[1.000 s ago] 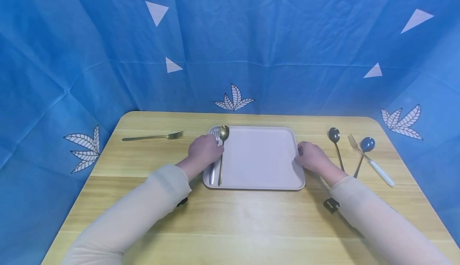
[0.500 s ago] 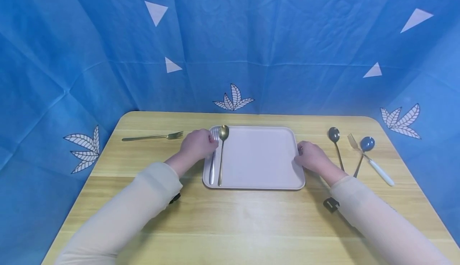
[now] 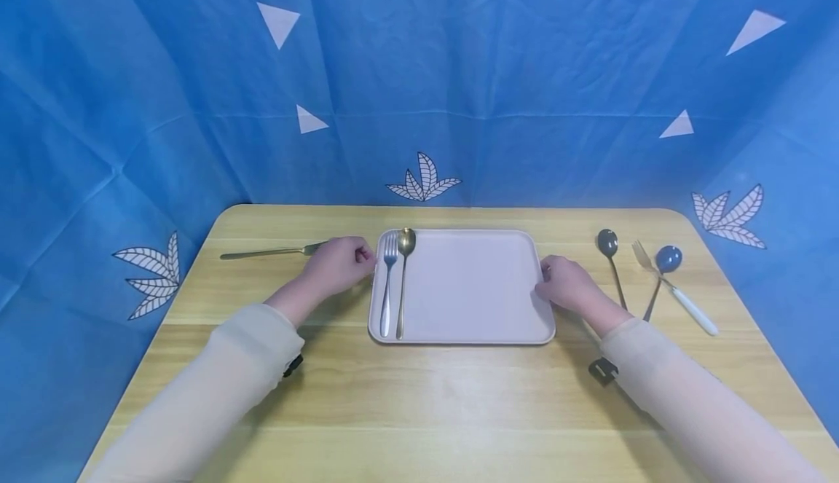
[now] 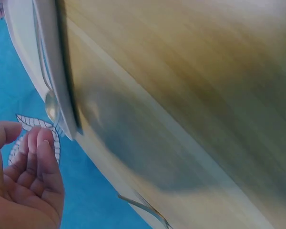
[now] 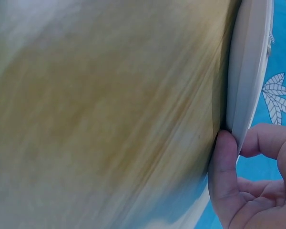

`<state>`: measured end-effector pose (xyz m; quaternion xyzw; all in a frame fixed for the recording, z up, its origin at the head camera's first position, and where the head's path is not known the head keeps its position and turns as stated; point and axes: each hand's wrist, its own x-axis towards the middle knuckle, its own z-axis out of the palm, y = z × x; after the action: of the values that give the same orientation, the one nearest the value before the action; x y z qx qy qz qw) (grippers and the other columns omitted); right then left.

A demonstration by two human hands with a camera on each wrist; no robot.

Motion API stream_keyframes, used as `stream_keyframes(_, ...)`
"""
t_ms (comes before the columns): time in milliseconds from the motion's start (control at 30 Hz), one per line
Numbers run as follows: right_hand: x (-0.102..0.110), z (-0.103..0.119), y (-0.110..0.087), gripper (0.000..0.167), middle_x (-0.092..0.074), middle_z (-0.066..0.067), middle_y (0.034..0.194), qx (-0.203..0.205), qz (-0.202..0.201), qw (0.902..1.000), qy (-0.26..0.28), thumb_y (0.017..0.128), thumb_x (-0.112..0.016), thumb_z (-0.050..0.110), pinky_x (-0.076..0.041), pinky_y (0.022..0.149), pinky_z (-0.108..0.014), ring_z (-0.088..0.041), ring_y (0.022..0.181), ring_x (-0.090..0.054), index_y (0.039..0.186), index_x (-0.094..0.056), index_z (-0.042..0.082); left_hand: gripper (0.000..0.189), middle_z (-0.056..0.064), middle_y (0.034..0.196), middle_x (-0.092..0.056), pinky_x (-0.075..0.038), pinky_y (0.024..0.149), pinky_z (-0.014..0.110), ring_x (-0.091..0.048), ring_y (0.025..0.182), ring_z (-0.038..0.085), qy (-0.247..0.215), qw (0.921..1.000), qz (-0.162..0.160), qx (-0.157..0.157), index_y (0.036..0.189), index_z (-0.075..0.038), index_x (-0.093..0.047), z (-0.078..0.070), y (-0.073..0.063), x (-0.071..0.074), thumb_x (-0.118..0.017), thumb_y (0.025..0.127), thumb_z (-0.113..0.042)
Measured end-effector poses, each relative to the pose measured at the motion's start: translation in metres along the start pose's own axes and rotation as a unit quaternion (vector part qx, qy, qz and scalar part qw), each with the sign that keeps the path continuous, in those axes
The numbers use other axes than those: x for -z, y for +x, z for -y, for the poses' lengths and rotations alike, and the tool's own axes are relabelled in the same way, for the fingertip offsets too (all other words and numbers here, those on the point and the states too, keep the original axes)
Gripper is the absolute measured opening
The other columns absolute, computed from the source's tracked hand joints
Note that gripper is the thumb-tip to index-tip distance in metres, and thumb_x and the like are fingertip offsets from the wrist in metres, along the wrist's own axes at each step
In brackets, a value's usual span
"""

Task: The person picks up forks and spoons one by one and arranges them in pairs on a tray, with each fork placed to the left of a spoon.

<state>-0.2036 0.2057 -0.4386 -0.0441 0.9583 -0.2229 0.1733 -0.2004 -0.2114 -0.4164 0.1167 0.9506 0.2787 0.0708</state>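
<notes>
A pale tray (image 3: 478, 286) lies on the table, with a silver fork (image 3: 386, 293) and a gold spoon (image 3: 403, 286) side by side along its left side. My right hand (image 3: 570, 284) pinches the tray's right rim; in the right wrist view the thumb and a finger (image 5: 225, 157) meet at its edge. Just left of the tray hovers my left hand (image 3: 336, 263), holding nothing. Its fingers (image 4: 50, 162) are loosely bent in the left wrist view, with the thumb apart from them. That hand covers the tines of a gold-toned fork (image 3: 265, 253) in the head view.
Right of the tray lie a dark spoon (image 3: 608, 244), a second spoon (image 3: 668, 258) and a white-handled fork (image 3: 693, 309) crossing the latter. A blue patterned curtain (image 3: 393, 68) hangs behind the wooden table (image 3: 426, 410).
My left hand has let go of the silver fork on the tray and moved left, off the tray, to beside the gold-toned fork. The right hand stays at the rim.
</notes>
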Motion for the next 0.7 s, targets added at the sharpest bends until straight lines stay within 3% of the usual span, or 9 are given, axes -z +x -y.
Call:
stream_keyframes(167,0.000,-0.001,0.001,0.044,-0.066,-0.024,0.104,-0.003,0.002,1.0000,0.000,0.084,-0.061,0.010,-0.052,0.081,-0.048,-0.035,0.090,-0.063,0.121,-0.054,-0.013,0.013,-0.001,0.079,-0.065,-0.052,0.075,0.037,-0.059,0.062,0.013,0.012,0.9997,0.001,-0.021,0.096,-0.011,-0.067,0.016,-0.003,0.006,-0.064,0.095,-0.024)
stream_keyframes(700,0.001,0.001,0.000,0.043,-0.066,-0.022,0.101,-0.002,0.005,1.0000,0.003,0.083,-0.062,0.009,-0.052,0.079,-0.048,-0.034,0.088,-0.063,0.120,-0.055,-0.013,0.018,0.001,0.089,-0.068,-0.050,0.078,0.040,-0.062,0.077,0.017,0.053,0.9982,-0.020,-0.020,0.104,-0.008,-0.068,0.054,-0.004,0.020,-0.062,0.095,-0.023)
